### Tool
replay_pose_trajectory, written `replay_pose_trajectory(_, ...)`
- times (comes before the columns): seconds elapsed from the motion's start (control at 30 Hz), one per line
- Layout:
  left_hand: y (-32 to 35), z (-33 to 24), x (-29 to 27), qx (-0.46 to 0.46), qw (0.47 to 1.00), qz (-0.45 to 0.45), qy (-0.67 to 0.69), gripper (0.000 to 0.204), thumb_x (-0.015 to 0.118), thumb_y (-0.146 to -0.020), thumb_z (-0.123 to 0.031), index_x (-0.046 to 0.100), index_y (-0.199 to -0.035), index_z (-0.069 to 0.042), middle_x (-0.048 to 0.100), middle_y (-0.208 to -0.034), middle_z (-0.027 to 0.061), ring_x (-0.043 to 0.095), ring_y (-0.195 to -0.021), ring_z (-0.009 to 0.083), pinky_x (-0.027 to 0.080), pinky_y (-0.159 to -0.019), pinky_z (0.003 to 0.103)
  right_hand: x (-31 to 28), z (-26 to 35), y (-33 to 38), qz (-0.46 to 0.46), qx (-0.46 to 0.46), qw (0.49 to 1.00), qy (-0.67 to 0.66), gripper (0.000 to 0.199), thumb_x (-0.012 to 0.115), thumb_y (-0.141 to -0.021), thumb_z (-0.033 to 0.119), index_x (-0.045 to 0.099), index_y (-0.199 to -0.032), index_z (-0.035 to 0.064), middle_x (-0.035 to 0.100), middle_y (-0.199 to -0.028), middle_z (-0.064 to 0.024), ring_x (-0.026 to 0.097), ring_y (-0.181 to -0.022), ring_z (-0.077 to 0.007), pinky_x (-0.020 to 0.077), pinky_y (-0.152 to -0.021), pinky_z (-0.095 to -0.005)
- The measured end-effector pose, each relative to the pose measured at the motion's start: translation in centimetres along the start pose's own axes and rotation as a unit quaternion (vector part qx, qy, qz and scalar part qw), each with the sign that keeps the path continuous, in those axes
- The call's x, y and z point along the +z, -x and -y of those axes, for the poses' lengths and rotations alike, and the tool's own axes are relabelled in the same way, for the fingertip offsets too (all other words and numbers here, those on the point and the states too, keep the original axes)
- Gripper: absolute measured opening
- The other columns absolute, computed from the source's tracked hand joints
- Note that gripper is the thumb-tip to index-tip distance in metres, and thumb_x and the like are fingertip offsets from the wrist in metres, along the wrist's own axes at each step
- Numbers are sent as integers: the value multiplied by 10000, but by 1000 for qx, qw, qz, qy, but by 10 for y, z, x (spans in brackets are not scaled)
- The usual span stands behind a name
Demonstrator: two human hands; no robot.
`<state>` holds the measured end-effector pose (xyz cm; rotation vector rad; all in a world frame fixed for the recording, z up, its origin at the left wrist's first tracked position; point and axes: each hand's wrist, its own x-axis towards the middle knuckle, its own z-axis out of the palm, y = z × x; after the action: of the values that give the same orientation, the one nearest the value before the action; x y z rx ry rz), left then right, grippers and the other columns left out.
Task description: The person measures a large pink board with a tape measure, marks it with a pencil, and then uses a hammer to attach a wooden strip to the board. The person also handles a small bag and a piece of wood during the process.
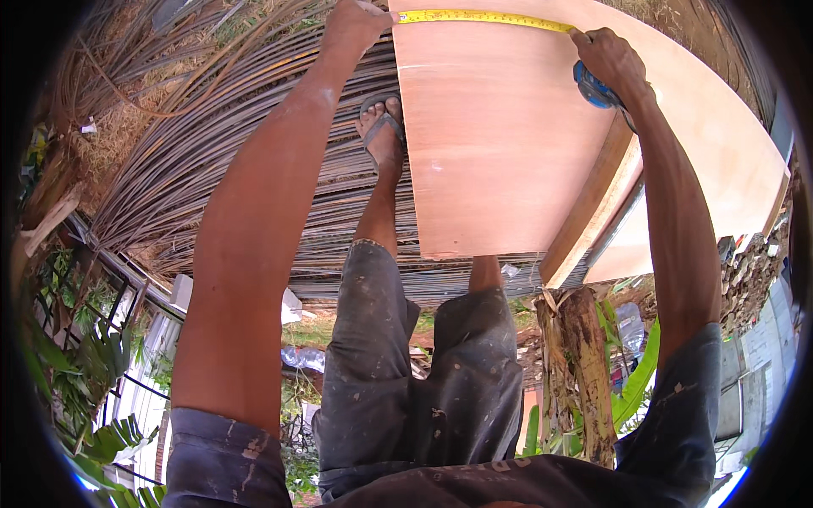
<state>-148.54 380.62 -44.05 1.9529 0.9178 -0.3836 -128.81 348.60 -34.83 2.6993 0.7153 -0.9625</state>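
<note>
left hand [356, 24] pins yellow tape [483, 17] end (grip unclear) | right hand [611, 61] grips blue tape case [593, 88] | plywood sheet [500, 144] over steel rods [212, 135]

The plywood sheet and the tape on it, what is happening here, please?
A person bends over a plywood sheet and measures across it. The left hand pins the end of a yellow measuring tape at the sheet's left edge. The right hand holds the blue tape case and keeps the tape stretched. The sheet rests on a pile of steel rods, where a sandalled foot stands.
</note>
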Motion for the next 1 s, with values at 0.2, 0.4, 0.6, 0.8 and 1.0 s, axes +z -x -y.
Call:
replay_pose_trajectory(0.2,11,-32,8,-13,999,-16,35,348,846,-727,-326,731,-819,-11,460,-555,-36,366,-469,85,261,-426,309,15,-15,-23,-5,50,999,-14,543,451,-944,523,698,-1162,92,696,-1088,-198,680,-1003,-363,516,-912,-448)
replay_pose_trajectory(0.4,5,-20,4,-68,992,-34,96,343,843,-735,-313,739,-859,-11,466,-571,-42,368,-488,88,283,-445,303,30,-17,-29,-21,67,997,-25,547,478,-923,545,710,-1145,101,706,-1061,-198,704,-965,-343,536,-884,-451)
replay_pose_trajectory(0.6,29,-43,8,-20,997,-49,54,326,813,-763,-321,763,-870,-18,515,-560,-19,428,-489,102,355,-483,303,26,-16,-31,-41,59,997,14,583,476,-925,573,697,-1152,83,708,-1032,-207,703,-971,-342,541,-872,-446)
replay_pose_trajectory(0.8,29,-36,8,-16,996,-73,42,301,796,-766,-320,777,-846,-30,585,-532,32,526,-475,128,444,-508,312,26,-16,-36,-42,55,998,13,600,471,-927,589,686,-1166,82,708,-1027,-202,698,-985,-343,535,-881,-449)
replay_pose_trajectory(1.0,35,-34,6,-19,990,-84,112,321,772,-781,-305,760,-883,-1,548,-545,13,485,-458,132,404,-474,313,25,-17,-37,-16,60,998,-6,606,477,-924,599,673,-1192,91,708,-1040,-196,702,-973,-342,538,-875,-458)
